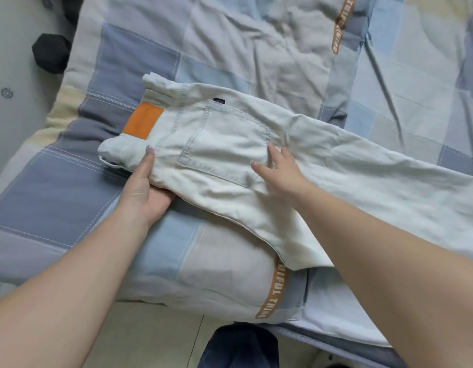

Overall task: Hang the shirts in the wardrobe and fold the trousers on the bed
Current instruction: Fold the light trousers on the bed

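Pale, off-white trousers (224,144) with an orange waistband patch lie across the bed (71,187), folded lengthwise with a back pocket facing up. The legs stretch off to the right. My left hand (145,187) grips the near edge at the waist end, thumb on top and fingers tucked under the cloth. My right hand (280,168) rests flat on the fabric just right of the pocket, fingers straight. No shirts or wardrobe are in view.
A patchwork quilt (256,41) in blue, grey and cream covers the bed, rumpled at the back. A dark dumbbell (51,53) sits on the floor at far left. Pale floor tiles and my dark trouser leg (240,346) show at the bottom.
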